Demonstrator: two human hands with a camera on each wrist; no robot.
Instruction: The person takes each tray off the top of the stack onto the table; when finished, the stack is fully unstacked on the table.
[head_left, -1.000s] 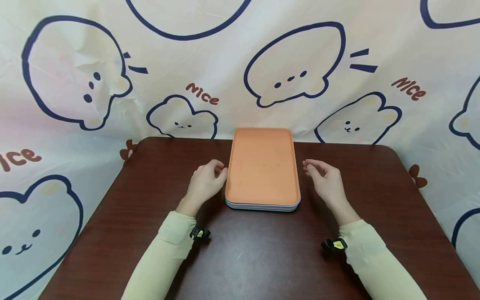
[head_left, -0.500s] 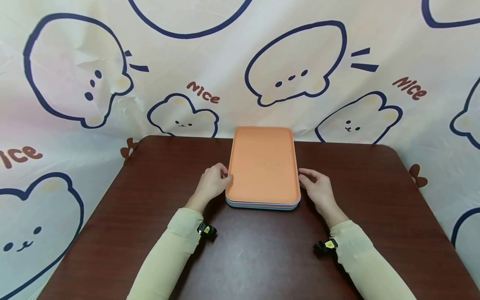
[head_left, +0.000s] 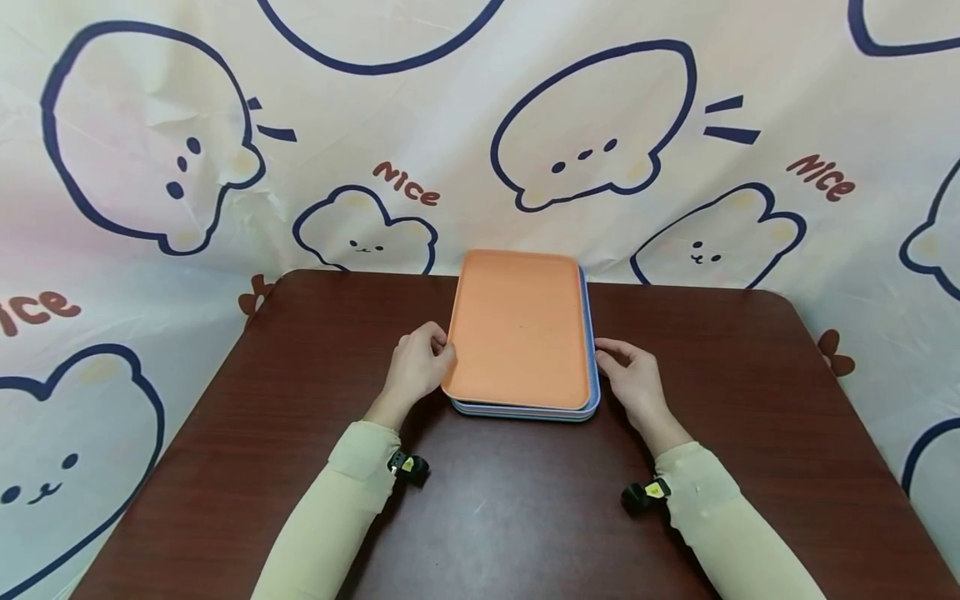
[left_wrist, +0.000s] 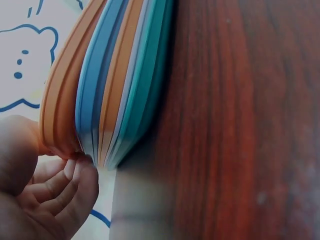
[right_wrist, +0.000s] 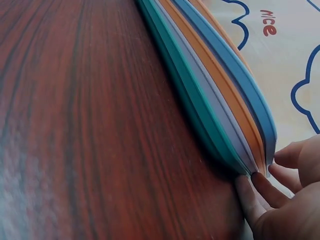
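Note:
A stack of shallow rectangular trays lies at the table's far middle. Its top orange tray (head_left: 521,333) is shifted left and slightly raised, with a blue tray (head_left: 589,333) showing along its right edge. My left hand (head_left: 416,362) pinches the orange tray's left rim, thumb above and fingers beneath, as the left wrist view shows. Below the blue tray are another orange tray (right_wrist: 220,82), a lavender tray (right_wrist: 215,95) and a green tray (right_wrist: 200,110). Against the stack's right side, my right hand (head_left: 633,383) rests its fingertips, the thumb by the blue tray's edge.
The dark brown wooden table (head_left: 495,517) extends around the stack on both sides and in front. Behind it hangs a pale cloth (head_left: 465,108) with bear drawings, close to the trays' far end. Each wrist wears a small black camera (head_left: 408,468).
The top orange tray has slid left with my left hand, uncovering the blue tray's right edge. My right hand has come in from the right to touch the stack.

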